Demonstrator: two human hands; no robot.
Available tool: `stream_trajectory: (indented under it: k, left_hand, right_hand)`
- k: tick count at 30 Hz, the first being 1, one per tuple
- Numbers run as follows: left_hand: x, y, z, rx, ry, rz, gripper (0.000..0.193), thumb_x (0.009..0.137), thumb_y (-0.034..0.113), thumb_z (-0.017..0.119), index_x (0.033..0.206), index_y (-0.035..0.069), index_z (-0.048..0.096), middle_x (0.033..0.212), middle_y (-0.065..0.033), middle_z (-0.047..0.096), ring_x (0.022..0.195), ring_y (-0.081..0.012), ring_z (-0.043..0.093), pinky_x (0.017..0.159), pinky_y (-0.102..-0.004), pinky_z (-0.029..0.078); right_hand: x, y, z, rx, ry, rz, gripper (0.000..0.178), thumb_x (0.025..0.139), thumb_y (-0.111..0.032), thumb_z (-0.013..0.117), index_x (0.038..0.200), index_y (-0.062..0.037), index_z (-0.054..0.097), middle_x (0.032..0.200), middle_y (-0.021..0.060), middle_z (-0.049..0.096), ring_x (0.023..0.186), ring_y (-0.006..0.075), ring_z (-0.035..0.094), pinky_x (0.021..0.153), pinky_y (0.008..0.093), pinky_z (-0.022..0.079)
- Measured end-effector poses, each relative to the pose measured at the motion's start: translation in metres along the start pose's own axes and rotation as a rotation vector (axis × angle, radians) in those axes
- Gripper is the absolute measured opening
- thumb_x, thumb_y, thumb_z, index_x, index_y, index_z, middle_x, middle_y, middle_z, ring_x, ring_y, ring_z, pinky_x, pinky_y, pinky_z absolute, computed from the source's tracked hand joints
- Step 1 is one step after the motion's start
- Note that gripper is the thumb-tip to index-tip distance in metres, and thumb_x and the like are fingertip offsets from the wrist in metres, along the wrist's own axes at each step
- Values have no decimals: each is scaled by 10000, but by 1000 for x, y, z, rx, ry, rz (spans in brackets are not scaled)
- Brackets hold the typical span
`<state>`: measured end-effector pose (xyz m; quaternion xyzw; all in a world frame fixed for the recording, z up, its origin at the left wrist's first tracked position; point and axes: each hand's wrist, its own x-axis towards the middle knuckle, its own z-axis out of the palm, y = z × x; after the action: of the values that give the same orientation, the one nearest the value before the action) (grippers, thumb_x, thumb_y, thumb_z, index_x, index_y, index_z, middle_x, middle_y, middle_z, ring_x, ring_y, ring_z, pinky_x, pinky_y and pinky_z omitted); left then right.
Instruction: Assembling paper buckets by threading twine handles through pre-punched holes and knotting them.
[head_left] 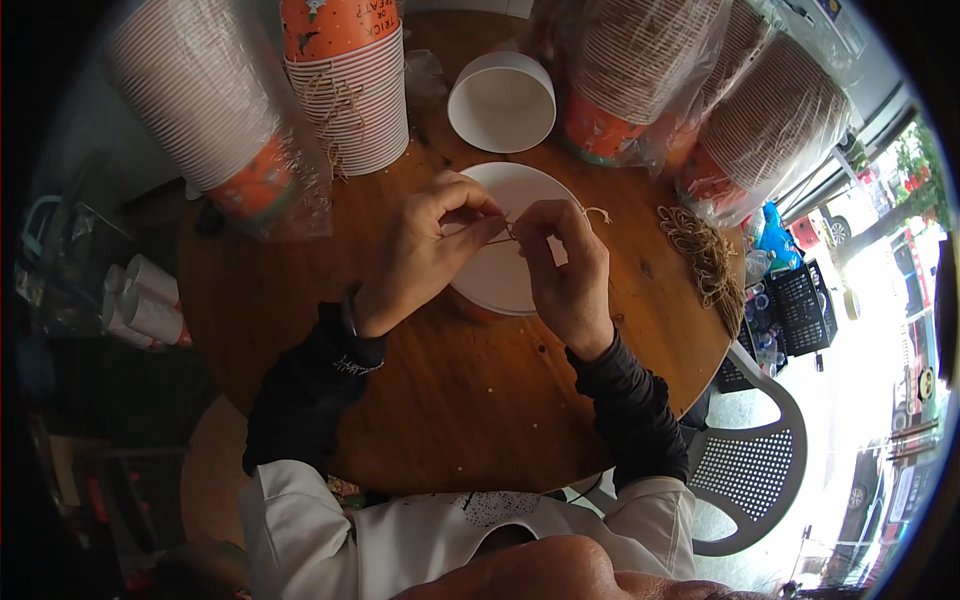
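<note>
Cord (pixel 510 229), one piece, links left hand (pixel 415 250) and right hand (pixel 572 270) above one bucket (pixel 497 279).

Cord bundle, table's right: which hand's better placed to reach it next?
Right, probably: the right hand is nearer the cord bundle, and the left hand would have to reach past the right. Both seem to pinch a thin cord, so the right would likely need freeing first.

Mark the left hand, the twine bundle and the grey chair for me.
Left hand (pixel 415 247), head view: on the back of the hand.
Twine bundle (pixel 704 258), head view: on its middle strands.
Grey chair (pixel 743 475), head view: on its perforated panel.
</note>
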<state>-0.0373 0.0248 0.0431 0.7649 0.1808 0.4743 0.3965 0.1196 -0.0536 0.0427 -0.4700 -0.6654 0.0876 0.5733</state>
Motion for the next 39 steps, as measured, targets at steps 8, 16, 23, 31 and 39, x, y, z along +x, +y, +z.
stream_trajectory:
  k: [8, 16, 23, 31, 39]
  left_hand:
    - [-1, 5, 3, 106, -39, 40, 94, 859, -1, 646, 952, -17, 649, 979, -61, 587, 852, -154, 635, 752, -274, 525]
    - [1, 9, -15, -377, -245, -367, 128, 908, 95, 612, 986, 4, 657, 969, -20, 633, 893, -93, 616, 850, -231, 493]
    - [1, 5, -19, -720, -194, -572, 183, 927, 118, 622, 1018, -38, 654, 964, -73, 667, 913, -101, 634, 876, -228, 502]
    - [-2, 1, -14, -649, -153, -510, 177, 908, 123, 672, 997, -30, 667, 927, -62, 671, 883, -99, 638, 829, -232, 514]
    - [-1, 10, -9, -58, -186, -165, 97, 857, 30, 665, 943, -16, 673, 931, -43, 628, 881, -135, 633, 793, -271, 512]
  right_hand:
    - [1, 4, -1, 7, 3, 15, 114, 868, 63, 610, 958, 3, 573, 891, 101, 620, 772, 206, 639, 698, 295, 514]
    - [3, 0, -2, 44, -55, 55, 113, 875, 64, 595, 964, -1, 574, 890, 103, 631, 770, 202, 657, 684, 304, 528]
    - [2, -2, -1, -18, -60, -62, 227, 835, 25, 667, 1049, -43, 631, 890, 93, 661, 786, 235, 672, 681, 311, 537]
    - [2, 7, 0, -119, 2, -211, 199, 796, 28, 695, 971, -57, 652, 815, 76, 658, 730, 245, 661, 626, 318, 525]
    - [-1, 6, 0, 41, 37, 24, 112, 850, 30, 645, 936, -20, 592, 820, 77, 667, 724, 195, 679, 643, 307, 538]
